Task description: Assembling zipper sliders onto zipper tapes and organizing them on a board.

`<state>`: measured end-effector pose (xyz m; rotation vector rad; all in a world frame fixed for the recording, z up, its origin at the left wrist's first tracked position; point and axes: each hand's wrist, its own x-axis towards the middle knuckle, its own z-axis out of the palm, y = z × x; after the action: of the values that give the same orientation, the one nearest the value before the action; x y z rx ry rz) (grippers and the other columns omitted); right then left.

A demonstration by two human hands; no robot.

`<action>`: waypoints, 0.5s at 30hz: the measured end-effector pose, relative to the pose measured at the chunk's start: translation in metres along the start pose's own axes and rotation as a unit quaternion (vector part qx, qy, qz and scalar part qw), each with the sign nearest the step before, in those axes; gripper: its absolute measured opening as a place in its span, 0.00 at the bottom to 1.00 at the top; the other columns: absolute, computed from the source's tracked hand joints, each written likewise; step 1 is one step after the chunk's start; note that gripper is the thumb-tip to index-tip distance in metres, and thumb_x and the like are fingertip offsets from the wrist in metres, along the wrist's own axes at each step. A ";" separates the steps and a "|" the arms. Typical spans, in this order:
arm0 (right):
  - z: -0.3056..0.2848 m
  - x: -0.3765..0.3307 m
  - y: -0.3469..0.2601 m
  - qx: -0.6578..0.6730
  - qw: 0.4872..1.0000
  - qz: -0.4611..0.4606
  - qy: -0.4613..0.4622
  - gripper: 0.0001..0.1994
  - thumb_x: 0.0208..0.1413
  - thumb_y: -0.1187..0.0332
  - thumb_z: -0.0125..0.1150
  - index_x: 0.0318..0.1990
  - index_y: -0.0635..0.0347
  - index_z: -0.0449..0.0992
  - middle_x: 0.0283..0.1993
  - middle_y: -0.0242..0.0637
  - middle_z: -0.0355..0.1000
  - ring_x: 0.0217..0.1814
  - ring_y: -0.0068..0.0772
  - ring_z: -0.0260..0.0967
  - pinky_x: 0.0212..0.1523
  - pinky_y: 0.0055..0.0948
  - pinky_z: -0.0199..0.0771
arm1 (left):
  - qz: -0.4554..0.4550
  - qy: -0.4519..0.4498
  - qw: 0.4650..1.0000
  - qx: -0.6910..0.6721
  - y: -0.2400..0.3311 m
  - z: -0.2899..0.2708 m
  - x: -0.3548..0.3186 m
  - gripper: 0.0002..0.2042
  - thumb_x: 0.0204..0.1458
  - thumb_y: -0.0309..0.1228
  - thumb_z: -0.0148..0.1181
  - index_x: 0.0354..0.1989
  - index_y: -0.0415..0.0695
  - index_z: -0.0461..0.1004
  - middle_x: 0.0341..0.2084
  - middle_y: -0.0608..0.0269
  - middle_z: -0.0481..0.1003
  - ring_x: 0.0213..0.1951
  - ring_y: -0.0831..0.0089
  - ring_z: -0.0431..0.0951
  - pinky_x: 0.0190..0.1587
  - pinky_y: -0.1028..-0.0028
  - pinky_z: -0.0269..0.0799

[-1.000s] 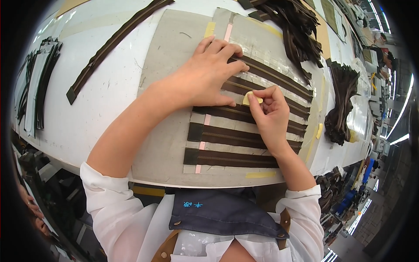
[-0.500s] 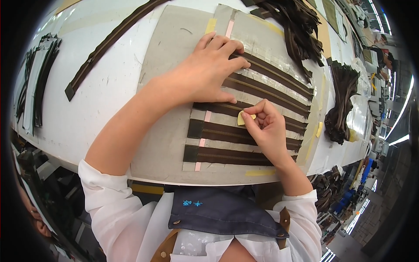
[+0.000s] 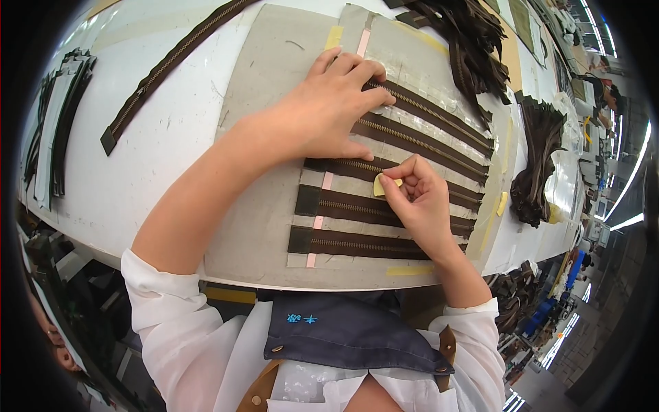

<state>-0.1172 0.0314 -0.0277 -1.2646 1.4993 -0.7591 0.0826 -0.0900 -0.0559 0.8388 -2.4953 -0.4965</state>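
Observation:
Several dark brown zippers (image 3: 391, 210) with brass teeth lie in parallel rows on a grey board (image 3: 254, 226). Across the left ends of the upper rows rests my left hand (image 3: 336, 103), palm down with its fingers spread. Its fingertips touch the top zipper (image 3: 439, 117), and its thumb lies on the third zipper (image 3: 343, 167). My right hand (image 3: 420, 196) is closed in a pinch around a small pale yellow piece (image 3: 386, 186), flat and thin, held over the third and fourth rows. Dark square tabs (image 3: 300, 239) cover the left ends of the lower zippers.
A heap of brown zippers (image 3: 473, 41) lies at the board's far right corner, and a second bundle (image 3: 539, 161) sits further right. One long zipper (image 3: 165, 72) stretches over the white table (image 3: 137, 199) at left. Stacked strips (image 3: 58, 130) stand near the left edge.
Both hands stay almost in place, the left still spread on the zippers and the right still pinching the yellow piece. The view has shifted very slightly.

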 end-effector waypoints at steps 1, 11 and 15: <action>0.000 0.000 0.000 -0.004 1.000 -0.002 -0.001 0.04 0.62 0.78 0.61 0.36 0.65 0.71 0.25 0.22 0.68 0.23 0.04 0.56 0.22 0.12 0.53 | -0.001 0.001 1.000 0.001 0.000 0.000 0.000 0.35 0.38 0.41 0.77 0.58 0.49 0.72 0.60 0.57 0.65 0.66 0.56 0.59 0.73 0.55 0.48; -0.006 0.002 -0.001 -0.007 0.999 0.018 -0.028 0.04 0.61 0.77 0.61 0.35 0.65 0.71 0.25 0.20 0.67 0.23 0.04 0.54 0.22 0.12 0.51 | -0.001 -0.001 1.000 0.002 0.000 0.000 0.000 0.35 0.38 0.41 0.77 0.58 0.49 0.72 0.60 0.58 0.65 0.66 0.55 0.59 0.73 0.55 0.49; -0.004 0.002 -0.003 0.000 0.999 0.021 -0.026 0.04 0.62 0.77 0.61 0.35 0.65 0.72 0.25 0.19 0.67 0.23 0.03 0.54 0.22 0.12 0.50 | -0.002 0.002 1.000 0.003 0.000 -0.001 -0.001 0.34 0.38 0.41 0.77 0.58 0.48 0.73 0.61 0.58 0.65 0.66 0.55 0.59 0.72 0.56 0.50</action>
<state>-0.1195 0.0282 -0.0241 -1.2407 1.4800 -0.6936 0.0833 -0.0897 -0.0556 0.8466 -2.4935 -0.4900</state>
